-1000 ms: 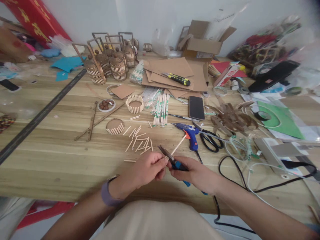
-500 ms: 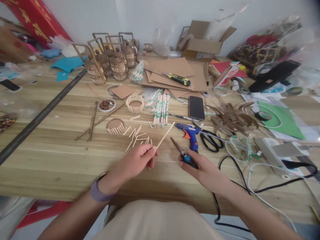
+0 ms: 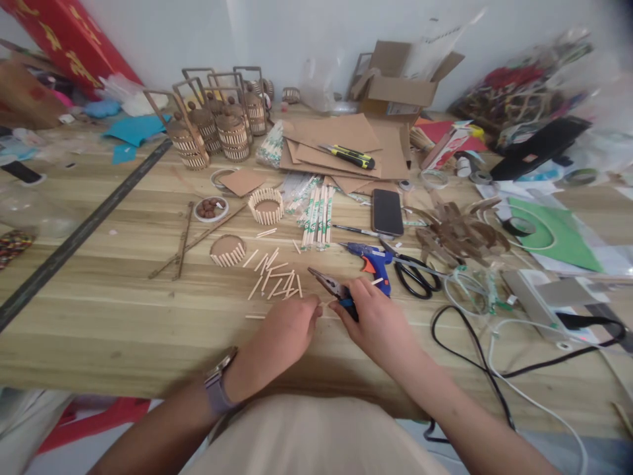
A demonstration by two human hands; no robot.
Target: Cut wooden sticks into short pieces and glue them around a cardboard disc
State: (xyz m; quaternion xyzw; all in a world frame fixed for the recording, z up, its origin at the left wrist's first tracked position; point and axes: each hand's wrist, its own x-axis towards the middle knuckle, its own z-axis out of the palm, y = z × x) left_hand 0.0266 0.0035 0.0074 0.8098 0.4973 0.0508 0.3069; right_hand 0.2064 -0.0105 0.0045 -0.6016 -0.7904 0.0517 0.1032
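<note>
Clasping blue-handled pliers (image 3: 333,285) in the wrapped grip of the right hand (image 3: 378,323) above the near bench (image 3: 148,330), pointing far and left. Pinching a thin pale stick (image 3: 377,282) in the left hand (image 3: 289,330), mostly hidden, showing one end past the right hand. Left of the pliers, loose short sticks (image 3: 279,266); right, a blue glue gun (image 3: 378,262).

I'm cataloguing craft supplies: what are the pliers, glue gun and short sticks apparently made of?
Needle-nose pliers: probably steel, dull grey with slight sheen; blue handle covering perhaps plastic or rubber.
Glue gun: likely moulded plastic, smooth and uniformly blue.
Short sticks: apparently unfinished wood, pale and matte.
</note>
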